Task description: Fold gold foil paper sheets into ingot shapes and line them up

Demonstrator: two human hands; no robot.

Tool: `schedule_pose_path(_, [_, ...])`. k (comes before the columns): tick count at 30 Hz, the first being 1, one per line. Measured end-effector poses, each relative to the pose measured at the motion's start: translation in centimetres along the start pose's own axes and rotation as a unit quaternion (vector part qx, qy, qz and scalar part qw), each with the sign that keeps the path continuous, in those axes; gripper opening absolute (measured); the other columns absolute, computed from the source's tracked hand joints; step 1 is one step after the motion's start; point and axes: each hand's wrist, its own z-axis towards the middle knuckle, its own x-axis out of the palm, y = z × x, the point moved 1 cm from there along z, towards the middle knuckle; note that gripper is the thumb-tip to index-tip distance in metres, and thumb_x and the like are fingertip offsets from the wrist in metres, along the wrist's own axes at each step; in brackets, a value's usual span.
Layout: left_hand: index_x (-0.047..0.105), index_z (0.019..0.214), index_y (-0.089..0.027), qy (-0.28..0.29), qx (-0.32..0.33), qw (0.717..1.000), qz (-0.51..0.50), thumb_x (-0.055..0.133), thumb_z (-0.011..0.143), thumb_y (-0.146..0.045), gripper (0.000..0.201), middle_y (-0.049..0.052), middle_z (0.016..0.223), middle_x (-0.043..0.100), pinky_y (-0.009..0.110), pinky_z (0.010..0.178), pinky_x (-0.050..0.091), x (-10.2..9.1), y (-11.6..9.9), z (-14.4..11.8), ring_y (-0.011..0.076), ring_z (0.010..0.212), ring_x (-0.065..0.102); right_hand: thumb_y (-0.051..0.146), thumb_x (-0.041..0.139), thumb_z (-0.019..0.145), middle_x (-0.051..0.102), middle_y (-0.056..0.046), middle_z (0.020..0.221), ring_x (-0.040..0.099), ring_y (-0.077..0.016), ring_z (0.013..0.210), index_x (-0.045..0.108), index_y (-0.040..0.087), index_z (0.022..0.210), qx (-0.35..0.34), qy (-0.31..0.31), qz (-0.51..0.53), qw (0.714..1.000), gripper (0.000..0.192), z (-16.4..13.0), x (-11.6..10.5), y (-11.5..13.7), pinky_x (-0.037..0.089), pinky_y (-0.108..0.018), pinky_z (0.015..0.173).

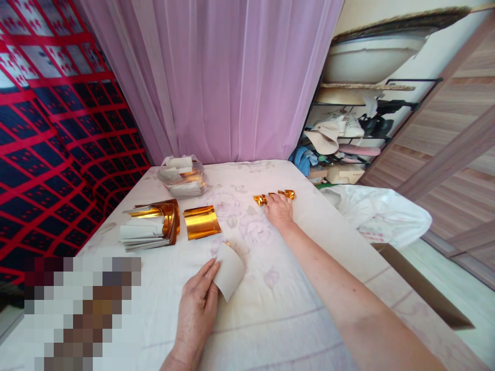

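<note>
Our left hand lies near us, palm down, fingers together and pointing far and slightly right, thumb tucked alongside. Our right arm stretches far across from the near right, bare forearm straight, right hand palm down with fingers curled.

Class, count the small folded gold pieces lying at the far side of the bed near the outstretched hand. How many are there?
3, at least: one folded gold piece left of the right hand, one by its fingertips, one partly covered between them. The hand may hide more.
</note>
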Motion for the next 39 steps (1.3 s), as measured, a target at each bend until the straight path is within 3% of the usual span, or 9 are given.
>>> schedule_pose_path(7, [0.067, 0.124, -0.025, 0.009, -0.004, 1.0, -0.001, 0.046, 0.091, -0.02, 0.039, 0.007, 0.127, 0.067, 0.04, 0.092, 0.057, 0.0, 0.0, 0.0, 0.0224, 0.109, 0.067, 0.025, 0.052, 0.092, 0.065, -0.01, 0.114, 0.044, -0.0266, 0.108, 0.071, 0.02, 0.108, -0.072, 0.009, 0.0, 0.997, 0.025, 0.0, -0.1, 0.7, 0.026, -0.039, 0.088])
schedule_pose_path(15, [0.067, 0.124, -0.026, 0.007, -0.007, 1.0, -0.002, 0.046, 0.091, -0.02, 0.04, 0.007, 0.127, 0.067, 0.04, 0.092, 0.057, -0.1, 0.0, 0.1, 0.0228, 0.109, 0.068, 0.018, 0.046, 0.094, 0.069, -0.011, 0.1, 0.046, -0.0257, 0.1, 0.074, 0.019, 0.096, -0.084, 0.037, -0.011, 0.996, 0.028, -0.2, 0.3, 0.8, 0.027, -0.039, 0.086])
schedule_pose_path(22, [0.067, 0.123, -0.026, 0.003, -0.002, 1.0, 0.001, 0.047, 0.09, -0.02, 0.04, 0.008, 0.127, 0.067, 0.041, 0.091, 0.057, 0.0, -0.1, 0.1, 0.0236, 0.109, 0.068, 0.024, 0.046, 0.095, 0.07, -0.014, 0.103, 0.05, -0.0276, 0.103, 0.069, 0.016, 0.109, -0.034, 0.035, -0.002, 0.999, 0.028, -0.2, -0.1, 1.3, 0.027, -0.039, 0.087])
schedule_pose_path(28, [0.066, 0.125, -0.024, 0.02, 0.006, 1.0, -0.008, 0.048, 0.089, -0.021, 0.04, 0.009, 0.13, 0.065, 0.043, 0.092, 0.056, -0.5, -0.6, 0.4, 0.0257, 0.113, 0.065, 0.015, 0.047, 0.09, 0.073, -0.013, 0.096, 0.053, -0.027, 0.099, 0.071, 0.016, 0.106, 0.005, 0.036, 0.034, 0.999, 0.028, 0.7, -0.3, 1.3, 0.028, -0.039, 0.086])
schedule_pose_path(33, [0.065, 0.126, -0.026, 0.029, -0.018, 0.998, -0.053, 0.045, 0.093, -0.025, 0.038, 0.008, 0.138, 0.059, 0.044, 0.099, 0.052, -1.5, -1.2, 0.5, 0.0257, 0.122, 0.059, 0.018, 0.05, 0.088, 0.074, -0.007, 0.098, 0.058, -0.0249, 0.097, 0.07, 0.021, 0.104, 0.027, 0.012, 0.087, 0.996, 0.026, -0.9, -2.3, 2.7, 0.032, -0.036, 0.085])
schedule_pose_path(38, [0.067, 0.114, -0.02, -0.052, -0.043, 0.996, -0.055, 0.05, 0.093, -0.039, 0.033, 0.01, 0.114, 0.07, 0.045, 0.095, 0.052, -2.2, -1.5, 1.0, 0.0268, 0.109, 0.064, 0.016, 0.053, 0.083, 0.075, 0.001, 0.09, 0.064, -0.019, 0.091, 0.066, 0.025, 0.11, 0.002, 0.016, 0.167, 0.986, 0.031, -5.6, -5.7, 5.7, 0.039, -0.03, 0.081])
schedule_pose_path(39, [0.066, 0.112, -0.02, -0.065, -0.054, 0.995, -0.054, 0.052, 0.092, -0.041, 0.033, 0.01, 0.109, 0.071, 0.045, 0.093, 0.052, -2.3, -1.5, 1.1, 0.0268, 0.105, 0.065, 0.014, 0.052, 0.081, 0.075, 0.001, 0.086, 0.064, -0.0186, 0.088, 0.065, 0.024, 0.109, -0.012, 0.019, 0.221, 0.975, 0.032, -6.7, -6.5, 6.4, 0.04, -0.03, 0.081])
